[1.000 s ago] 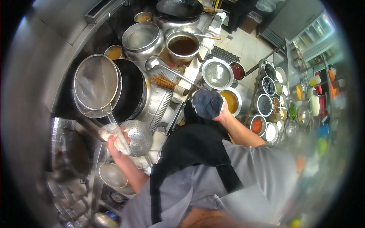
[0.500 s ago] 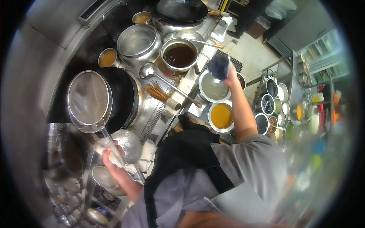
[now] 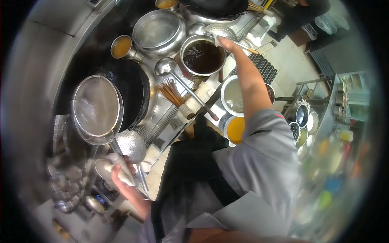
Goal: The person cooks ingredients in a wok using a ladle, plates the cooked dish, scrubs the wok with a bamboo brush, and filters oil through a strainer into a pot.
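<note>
Left hand point(image 3: 122, 172) grips the strainer point(image 3: 96, 106) at 9 o'clock through a cloth point(image 3: 129, 177); right hand point(image 3: 226, 43) is at the pot's point(image 3: 202, 74) rim, 12 o'clock, can't tell if gripping. A bump there could slosh the liquid point(image 3: 202, 56) imo.

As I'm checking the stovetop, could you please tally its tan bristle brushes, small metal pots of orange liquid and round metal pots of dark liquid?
Tan bristle brushes: 2
Small orange-liquid pots: 2
Dark-liquid pots: 1
Total: 5
</note>
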Demonstrator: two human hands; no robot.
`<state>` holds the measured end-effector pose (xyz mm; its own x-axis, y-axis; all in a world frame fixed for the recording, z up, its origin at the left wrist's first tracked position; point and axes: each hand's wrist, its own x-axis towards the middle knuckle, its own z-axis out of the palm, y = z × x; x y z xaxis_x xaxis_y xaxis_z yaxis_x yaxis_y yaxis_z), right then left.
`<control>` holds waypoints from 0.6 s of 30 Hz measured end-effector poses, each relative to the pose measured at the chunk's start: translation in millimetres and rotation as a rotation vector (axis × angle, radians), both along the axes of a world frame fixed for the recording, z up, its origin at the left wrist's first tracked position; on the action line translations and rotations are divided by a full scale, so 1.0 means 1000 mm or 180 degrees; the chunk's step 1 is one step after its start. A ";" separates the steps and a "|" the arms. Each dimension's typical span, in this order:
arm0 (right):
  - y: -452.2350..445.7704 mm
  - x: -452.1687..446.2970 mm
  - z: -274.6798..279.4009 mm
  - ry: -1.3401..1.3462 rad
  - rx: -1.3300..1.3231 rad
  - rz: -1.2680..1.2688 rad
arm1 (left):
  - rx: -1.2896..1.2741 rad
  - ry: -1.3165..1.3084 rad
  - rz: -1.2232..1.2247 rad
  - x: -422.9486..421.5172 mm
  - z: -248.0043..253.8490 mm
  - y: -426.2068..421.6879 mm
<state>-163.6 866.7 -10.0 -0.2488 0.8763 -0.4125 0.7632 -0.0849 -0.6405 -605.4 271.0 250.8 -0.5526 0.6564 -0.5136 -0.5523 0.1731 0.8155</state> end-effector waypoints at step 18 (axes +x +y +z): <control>0.007 0.004 0.065 -0.0172 -0.0774 0.0994 | -0.0055 -0.0051 0.0165 0.016 -0.004 0.028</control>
